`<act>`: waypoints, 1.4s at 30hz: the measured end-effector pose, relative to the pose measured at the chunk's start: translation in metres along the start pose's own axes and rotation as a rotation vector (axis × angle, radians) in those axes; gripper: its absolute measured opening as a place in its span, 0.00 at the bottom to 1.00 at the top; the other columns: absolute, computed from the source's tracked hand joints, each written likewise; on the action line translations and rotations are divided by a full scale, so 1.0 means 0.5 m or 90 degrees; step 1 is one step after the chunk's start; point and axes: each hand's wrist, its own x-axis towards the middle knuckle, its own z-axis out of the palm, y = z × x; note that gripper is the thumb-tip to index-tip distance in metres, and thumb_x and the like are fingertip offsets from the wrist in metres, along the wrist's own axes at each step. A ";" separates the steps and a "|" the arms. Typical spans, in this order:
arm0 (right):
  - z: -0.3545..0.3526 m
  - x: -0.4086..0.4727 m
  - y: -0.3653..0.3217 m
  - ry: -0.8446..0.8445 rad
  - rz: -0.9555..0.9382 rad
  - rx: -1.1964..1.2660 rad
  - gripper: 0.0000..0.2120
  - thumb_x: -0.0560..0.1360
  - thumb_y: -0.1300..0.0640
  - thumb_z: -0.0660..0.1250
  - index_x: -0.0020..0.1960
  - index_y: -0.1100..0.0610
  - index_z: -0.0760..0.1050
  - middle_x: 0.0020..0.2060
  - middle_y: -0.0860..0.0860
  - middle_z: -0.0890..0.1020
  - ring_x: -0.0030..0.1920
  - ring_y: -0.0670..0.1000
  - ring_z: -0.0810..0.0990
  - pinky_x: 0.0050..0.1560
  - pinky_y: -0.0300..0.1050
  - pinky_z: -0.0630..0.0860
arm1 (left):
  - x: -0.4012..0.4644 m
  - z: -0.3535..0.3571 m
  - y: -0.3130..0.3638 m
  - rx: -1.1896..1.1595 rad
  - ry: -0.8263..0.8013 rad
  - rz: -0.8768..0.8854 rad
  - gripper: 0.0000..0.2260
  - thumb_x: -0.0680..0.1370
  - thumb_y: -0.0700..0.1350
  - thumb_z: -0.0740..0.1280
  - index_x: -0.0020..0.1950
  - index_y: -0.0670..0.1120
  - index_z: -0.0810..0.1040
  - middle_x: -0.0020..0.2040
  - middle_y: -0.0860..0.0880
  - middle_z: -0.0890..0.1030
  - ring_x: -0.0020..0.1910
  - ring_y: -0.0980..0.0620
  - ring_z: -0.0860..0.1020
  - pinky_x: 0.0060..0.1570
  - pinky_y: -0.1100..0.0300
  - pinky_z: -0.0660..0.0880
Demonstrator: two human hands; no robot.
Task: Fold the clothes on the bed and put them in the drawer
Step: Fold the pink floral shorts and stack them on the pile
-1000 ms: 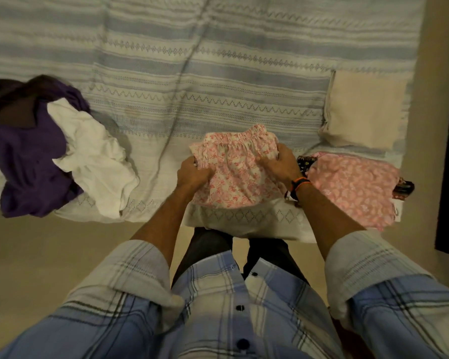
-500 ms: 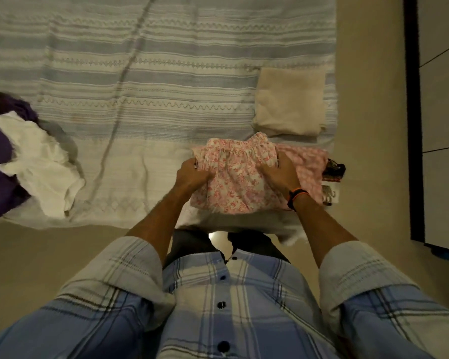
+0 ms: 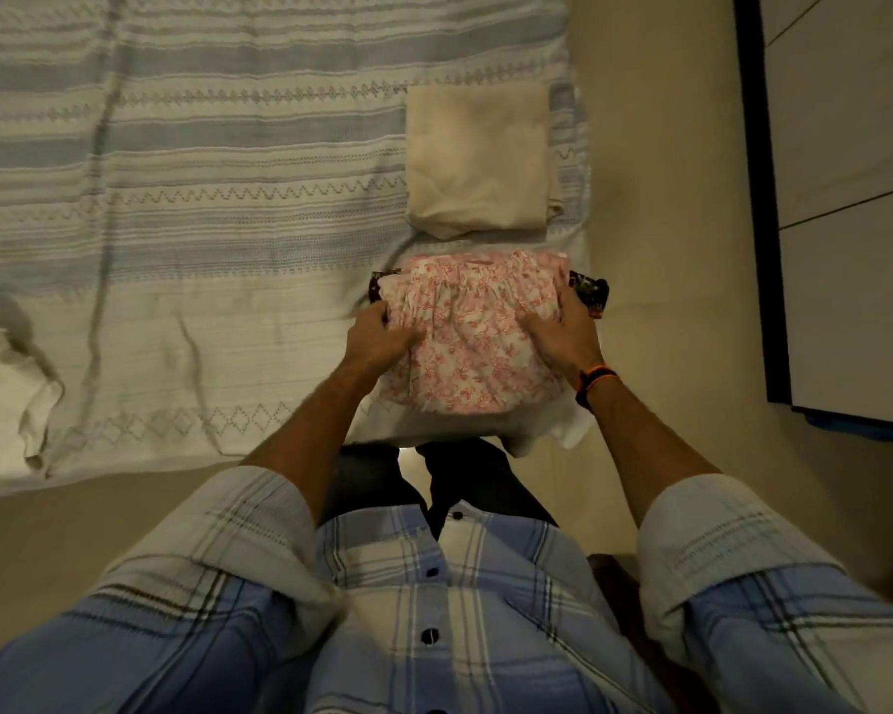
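**Folded floral garment held at the bed's near right corner**

While both hands grip it, the folded pink-and-white floral garment sits at the near right corner of the bed, on top of a small stack. The left hand holds the garment's left side, thumb on top and fingers curled around its edge. The right hand clamps the right side the same way, thumb lying across the printed cloth; a dark and orange wristband circles that wrist. Beneath the garment, a plainer pink folded piece shows along the far edge, and a dark patterned item sticks out at the right side, with a sliver of it also at the left. What the dark item is cannot be told.

Just beyond the stack, along the bed's right edge, lies a folded cream cloth, flat and square. A white garment lies crumpled at the bed's near left edge, partly out of frame. The striped bedspread hangs over the near edge. To the right, across a strip of floor, stands a white cabinet with a dark frame.
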 end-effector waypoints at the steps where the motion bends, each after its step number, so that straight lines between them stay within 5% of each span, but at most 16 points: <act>1: -0.006 0.007 0.003 0.005 0.003 0.013 0.40 0.71 0.44 0.72 0.77 0.54 0.62 0.72 0.52 0.72 0.71 0.53 0.71 0.71 0.57 0.69 | 0.006 0.006 0.004 -0.003 0.002 0.006 0.23 0.73 0.44 0.74 0.66 0.44 0.74 0.62 0.46 0.80 0.60 0.45 0.78 0.62 0.43 0.75; 3: -0.013 0.019 0.009 0.021 -0.006 0.044 0.40 0.69 0.41 0.72 0.76 0.56 0.64 0.71 0.53 0.73 0.70 0.53 0.72 0.70 0.57 0.71 | 0.012 0.011 0.010 -0.031 0.009 0.030 0.21 0.73 0.44 0.74 0.65 0.43 0.75 0.60 0.46 0.81 0.58 0.46 0.79 0.61 0.44 0.76; 7: -0.020 0.032 0.006 0.055 0.013 0.065 0.29 0.76 0.53 0.72 0.73 0.60 0.68 0.67 0.54 0.76 0.67 0.53 0.75 0.66 0.49 0.74 | 0.034 0.012 0.009 -0.066 0.046 0.038 0.21 0.74 0.43 0.73 0.65 0.43 0.75 0.59 0.46 0.80 0.58 0.48 0.79 0.59 0.47 0.77; 10: -0.009 0.042 0.032 0.103 0.078 -0.055 0.22 0.77 0.54 0.70 0.67 0.60 0.70 0.61 0.56 0.79 0.61 0.58 0.78 0.61 0.52 0.75 | 0.055 0.009 -0.011 0.117 0.016 -0.066 0.25 0.74 0.46 0.72 0.67 0.41 0.67 0.61 0.44 0.77 0.60 0.44 0.77 0.58 0.47 0.77; 13: 0.005 0.037 0.057 0.114 0.097 -0.225 0.24 0.77 0.56 0.69 0.69 0.62 0.65 0.65 0.62 0.74 0.64 0.65 0.73 0.63 0.60 0.72 | 0.058 0.020 -0.025 0.254 -0.031 -0.133 0.32 0.75 0.45 0.72 0.72 0.35 0.59 0.64 0.38 0.73 0.64 0.39 0.74 0.57 0.50 0.75; 18: 0.030 0.003 0.063 0.162 -0.116 -0.395 0.22 0.73 0.62 0.69 0.66 0.60 0.71 0.69 0.59 0.70 0.67 0.62 0.70 0.64 0.60 0.71 | 0.034 0.048 -0.025 0.301 0.116 0.130 0.21 0.74 0.42 0.70 0.66 0.43 0.72 0.64 0.42 0.74 0.61 0.44 0.75 0.58 0.54 0.74; 22: 0.050 0.002 0.060 0.038 -0.177 -0.475 0.23 0.73 0.60 0.67 0.67 0.61 0.71 0.73 0.60 0.68 0.70 0.63 0.68 0.67 0.61 0.69 | 0.030 0.071 -0.013 0.364 0.038 0.285 0.18 0.79 0.46 0.65 0.68 0.45 0.73 0.67 0.42 0.73 0.66 0.44 0.72 0.65 0.47 0.71; 28: 0.058 0.020 0.073 -0.076 -0.112 -0.578 0.32 0.77 0.52 0.67 0.77 0.56 0.59 0.79 0.58 0.56 0.75 0.61 0.61 0.71 0.57 0.63 | 0.050 0.098 -0.024 0.512 -0.186 0.112 0.41 0.74 0.48 0.73 0.80 0.49 0.53 0.80 0.41 0.49 0.78 0.41 0.52 0.74 0.46 0.59; 42: 0.046 0.044 0.071 -0.125 -0.116 -0.553 0.33 0.77 0.52 0.66 0.78 0.57 0.58 0.78 0.59 0.57 0.76 0.62 0.58 0.75 0.58 0.59 | 0.061 0.087 -0.014 0.447 -0.173 0.105 0.36 0.74 0.47 0.73 0.78 0.49 0.60 0.78 0.42 0.59 0.76 0.42 0.59 0.73 0.49 0.61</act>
